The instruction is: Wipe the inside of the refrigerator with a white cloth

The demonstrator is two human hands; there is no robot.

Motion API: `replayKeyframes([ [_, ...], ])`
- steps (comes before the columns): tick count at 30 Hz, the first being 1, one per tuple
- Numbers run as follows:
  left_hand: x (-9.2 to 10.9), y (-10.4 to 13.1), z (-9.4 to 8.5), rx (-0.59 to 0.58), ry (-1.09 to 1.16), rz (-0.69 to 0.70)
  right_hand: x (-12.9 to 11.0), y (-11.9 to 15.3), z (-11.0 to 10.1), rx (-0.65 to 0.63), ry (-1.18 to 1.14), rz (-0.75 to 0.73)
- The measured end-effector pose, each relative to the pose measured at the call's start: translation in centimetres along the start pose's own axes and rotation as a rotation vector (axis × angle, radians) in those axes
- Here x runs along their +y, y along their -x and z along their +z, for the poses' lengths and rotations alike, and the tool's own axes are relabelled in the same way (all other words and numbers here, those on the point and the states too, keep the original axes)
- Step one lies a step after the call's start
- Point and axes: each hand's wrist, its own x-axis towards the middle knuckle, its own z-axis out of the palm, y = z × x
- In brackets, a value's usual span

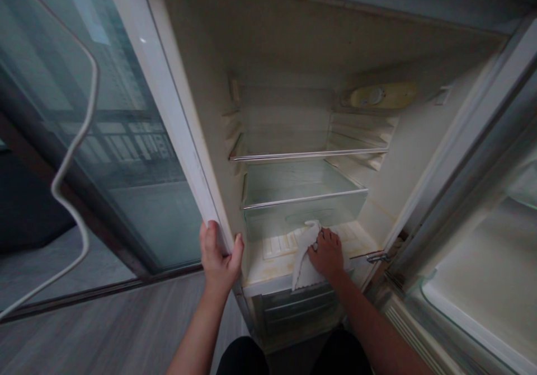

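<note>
My left hand (220,257) is wrapped round the left front edge of an open refrigerator (184,123), thumb on the inner side and fingers outside. Inside, at the bottom of the compartment, my right hand (328,252) presses on a white cloth (305,263). Part of the cloth hangs over the front lip. Yellowish stains mark the compartment floor (268,266) around it. Just behind the cloth stands a clear drawer (268,222) under a glass shelf. Higher up is another glass shelf (308,155).
The refrigerator door (482,274) stands open at the right, with a metal hinge (377,257) near the lower corner. A yellowed thermostat housing (381,95) is on the inner right wall. A white cable (62,179) hangs before the glass sliding door (138,140) at left.
</note>
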Motion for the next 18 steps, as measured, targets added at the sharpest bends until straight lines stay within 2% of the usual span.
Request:
replayKeyframes([
  [6,-0.2,0.2,0.3,0.021,0.01,-0.038,-0.2,0.0,0.1,-0.005,-0.033,-0.005],
  [13,0.1,0.0,0.3,0.011,0.011,-0.031,-1.9,-0.8,0.6,-0.046,-0.115,-0.018],
  [18,0.2,-0.2,0.1,0.016,0.008,0.012,-3.2,-2.8,1.5,0.015,-0.598,0.294],
])
